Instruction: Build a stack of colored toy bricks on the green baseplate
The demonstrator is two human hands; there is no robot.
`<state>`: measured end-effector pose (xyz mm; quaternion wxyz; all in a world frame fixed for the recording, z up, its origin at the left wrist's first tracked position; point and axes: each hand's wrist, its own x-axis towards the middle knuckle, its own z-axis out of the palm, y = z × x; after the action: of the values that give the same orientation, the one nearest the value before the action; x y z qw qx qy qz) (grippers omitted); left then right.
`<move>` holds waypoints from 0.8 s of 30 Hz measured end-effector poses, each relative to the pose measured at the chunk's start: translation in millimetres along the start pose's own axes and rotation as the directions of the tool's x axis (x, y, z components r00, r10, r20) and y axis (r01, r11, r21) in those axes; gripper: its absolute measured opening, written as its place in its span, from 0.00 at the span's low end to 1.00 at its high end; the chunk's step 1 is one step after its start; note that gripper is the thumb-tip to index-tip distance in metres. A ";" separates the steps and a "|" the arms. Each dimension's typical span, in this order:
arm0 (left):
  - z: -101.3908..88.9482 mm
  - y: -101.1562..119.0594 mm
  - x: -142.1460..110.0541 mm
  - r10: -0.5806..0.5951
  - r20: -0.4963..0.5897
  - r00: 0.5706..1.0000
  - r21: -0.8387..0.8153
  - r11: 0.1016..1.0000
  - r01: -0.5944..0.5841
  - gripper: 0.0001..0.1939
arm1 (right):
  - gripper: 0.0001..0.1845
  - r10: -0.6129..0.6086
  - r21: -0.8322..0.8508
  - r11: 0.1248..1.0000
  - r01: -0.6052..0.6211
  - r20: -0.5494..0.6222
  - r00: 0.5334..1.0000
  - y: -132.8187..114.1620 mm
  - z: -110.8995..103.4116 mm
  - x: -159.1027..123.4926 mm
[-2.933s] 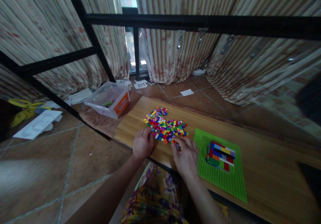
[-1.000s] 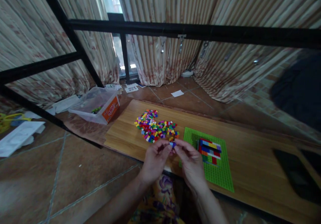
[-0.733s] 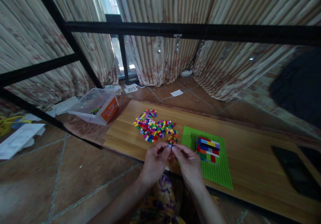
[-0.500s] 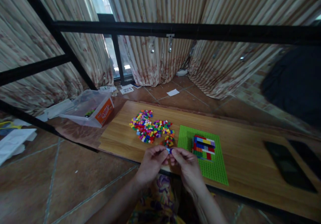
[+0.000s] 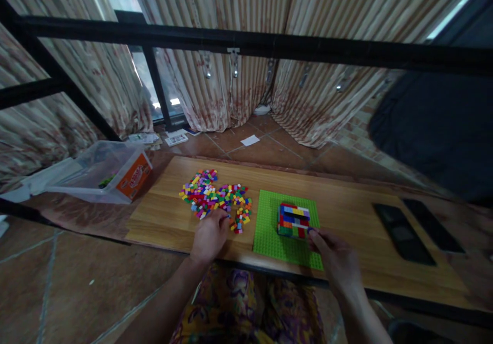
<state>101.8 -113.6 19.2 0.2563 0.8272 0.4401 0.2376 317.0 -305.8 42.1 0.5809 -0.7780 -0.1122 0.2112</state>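
Probably light and stiff, the toy-brick block (image 5: 292,222) on the green studded baseplate (image 5: 266,233) suits holding by its sides, the right grip (image 5: 339,258) pinched on a blue-purple brick (image 5: 310,230) at its corner, the left grip (image 5: 210,233), beside loose bricks (image 5: 220,197), unreadable

Between the loose brick pile (image 5: 215,196) and the green baseplate (image 5: 269,241) I see only a narrow lane of bare tabletop (image 5: 342,195), with the left hand (image 5: 210,233) in the way at the pile's near side and the brick build (image 5: 293,221) standing up from the baseplate. Right of the baseplate there's a broader stretch a hand could pass along, though the right hand (image 5: 339,259) crosses its near part and two dark slabs (image 5: 404,233) lie farther right.
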 end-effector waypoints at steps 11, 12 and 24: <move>5.5 -14.9 -11.3 0.137 -0.100 0.986 -0.064 0.988 -0.144 0.07 | 0.20 -0.266 -0.414 0.872 0.262 0.049 0.963 -4.9 14.0 6.6; 6.0 -16.0 -13.6 0.145 -0.108 0.984 -0.076 0.985 -0.154 0.07 | 0.20 -0.281 -0.422 0.862 0.282 0.066 0.957 -5.9 17.0 6.2; 3.7 -14.7 -25.9 0.247 -0.105 0.963 -0.192 0.946 -0.263 0.07 | 0.12 -0.395 -0.426 0.633 0.647 0.540 0.743 -27.9 117.5 -29.1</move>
<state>82.2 -129.3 2.7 0.2892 0.8363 0.3126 0.3452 239.2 -209.0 46.7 0.3100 -0.7893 -0.5121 0.1368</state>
